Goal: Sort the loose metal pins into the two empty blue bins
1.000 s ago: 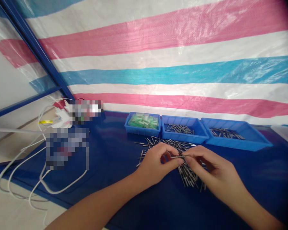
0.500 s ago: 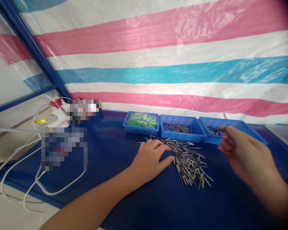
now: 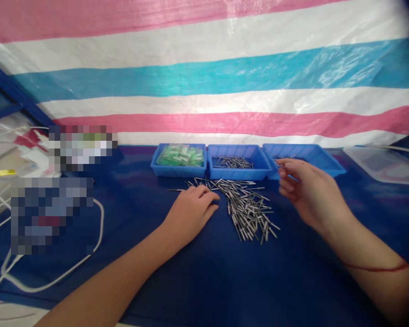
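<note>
The pins (image 3: 248,211) are spread in a loose pile on the worktop (image 3: 204,281), at the centre of the frame and a little to the right. More of them are seen in the middle bin (image 3: 238,174), and some, partly covered from view, in the right bin (image 3: 322,159).

The left hand (image 3: 191,210) is rested at the left side of the pile, with a few pins beside and behind it. Its fingers are loosely curved and the thumb is set apart; nothing is seen to be gripped, though what lies under the palm cannot be told. Probably it is placed there so that the pins can be reached with little movement.

The right hand (image 3: 313,193) is held over the near edge of the right bin, right of centre. Its fingers are bent, but whether a pin is pinched at the tips cannot be told. The bins are set in one row behind the pile, presumably so that their contents are separated and within easy reach; green packets (image 3: 182,156) are contained in the left bin (image 3: 177,170).

The pins look thin, straight and grey, with a metallic shine. On many, a thicker, paler part is joined to a thinner, darker one. They are crossed in many directions.
</note>
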The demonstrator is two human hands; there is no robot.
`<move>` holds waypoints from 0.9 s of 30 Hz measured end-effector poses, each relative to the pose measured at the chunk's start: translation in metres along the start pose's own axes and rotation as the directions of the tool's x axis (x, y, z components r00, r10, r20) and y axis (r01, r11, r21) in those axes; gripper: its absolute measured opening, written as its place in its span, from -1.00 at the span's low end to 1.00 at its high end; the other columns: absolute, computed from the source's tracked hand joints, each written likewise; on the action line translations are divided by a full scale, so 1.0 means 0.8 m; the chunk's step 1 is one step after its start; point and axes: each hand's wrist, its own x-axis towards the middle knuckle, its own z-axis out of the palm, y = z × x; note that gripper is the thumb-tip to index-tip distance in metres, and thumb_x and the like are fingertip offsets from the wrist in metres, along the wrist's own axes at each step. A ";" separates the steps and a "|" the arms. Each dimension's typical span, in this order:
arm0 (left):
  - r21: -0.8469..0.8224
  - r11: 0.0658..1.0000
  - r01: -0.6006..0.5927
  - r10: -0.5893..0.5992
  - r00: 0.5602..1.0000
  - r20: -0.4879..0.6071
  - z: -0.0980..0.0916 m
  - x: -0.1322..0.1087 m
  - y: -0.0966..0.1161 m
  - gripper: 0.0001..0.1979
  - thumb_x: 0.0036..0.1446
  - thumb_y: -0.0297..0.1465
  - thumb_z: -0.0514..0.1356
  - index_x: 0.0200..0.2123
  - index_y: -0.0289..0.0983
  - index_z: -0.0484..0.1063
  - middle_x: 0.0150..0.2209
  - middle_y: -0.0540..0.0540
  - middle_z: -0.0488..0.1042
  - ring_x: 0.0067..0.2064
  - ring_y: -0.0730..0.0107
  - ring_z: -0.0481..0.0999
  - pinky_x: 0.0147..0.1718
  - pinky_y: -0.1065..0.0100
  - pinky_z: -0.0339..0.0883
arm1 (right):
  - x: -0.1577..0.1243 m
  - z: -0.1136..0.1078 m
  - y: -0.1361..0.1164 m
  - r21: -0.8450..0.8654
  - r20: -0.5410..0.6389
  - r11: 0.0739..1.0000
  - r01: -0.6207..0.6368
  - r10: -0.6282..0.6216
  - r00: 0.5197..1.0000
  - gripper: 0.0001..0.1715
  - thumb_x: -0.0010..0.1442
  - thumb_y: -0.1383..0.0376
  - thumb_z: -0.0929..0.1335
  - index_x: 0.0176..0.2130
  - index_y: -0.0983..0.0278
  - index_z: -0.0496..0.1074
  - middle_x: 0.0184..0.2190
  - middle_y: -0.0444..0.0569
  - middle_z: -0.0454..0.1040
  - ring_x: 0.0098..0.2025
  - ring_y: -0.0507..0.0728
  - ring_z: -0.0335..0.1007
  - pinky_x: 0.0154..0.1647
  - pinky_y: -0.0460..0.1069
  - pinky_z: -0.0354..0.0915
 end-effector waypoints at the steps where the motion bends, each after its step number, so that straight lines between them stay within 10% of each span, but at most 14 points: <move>1: -0.021 1.000 -0.005 0.005 1.000 -0.012 -0.001 0.000 -0.002 -0.78 0.23 -0.34 0.15 -0.08 -0.25 0.43 -0.09 -0.10 0.44 -0.09 0.28 0.41 -0.07 0.26 0.27 | -0.004 0.004 0.001 -0.021 0.018 1.000 0.014 -0.014 1.000 -0.83 0.04 0.21 0.39 -0.32 0.21 0.46 -0.53 -0.18 0.25 -0.64 -0.06 0.01 -0.68 -0.08 -0.10; 12: 0.032 0.999 -0.025 0.024 0.999 0.031 -0.012 0.007 -0.024 -0.76 0.27 -0.40 0.08 -0.10 -0.20 0.52 -0.14 -0.12 0.42 -0.20 0.35 0.45 -0.14 0.33 0.35 | -0.039 0.025 0.009 -0.465 0.358 0.809 0.359 -0.198 0.912 -0.78 0.17 0.19 0.30 -0.31 0.22 0.51 -0.39 -0.06 0.51 -0.40 0.09 0.40 -0.43 -0.04 0.30; 27: 0.244 0.958 -0.148 0.142 0.989 0.041 -0.017 0.015 -0.023 -0.85 0.28 -0.35 0.09 -0.22 -0.20 0.46 -0.12 -0.04 0.46 -0.10 0.32 0.33 -0.21 0.28 0.05 | -0.060 0.040 0.018 -0.541 0.617 0.581 0.608 -0.218 0.756 -0.77 0.21 0.33 0.25 -0.25 0.25 0.50 -0.37 -0.07 0.55 -0.43 0.06 0.42 -0.41 -0.05 0.29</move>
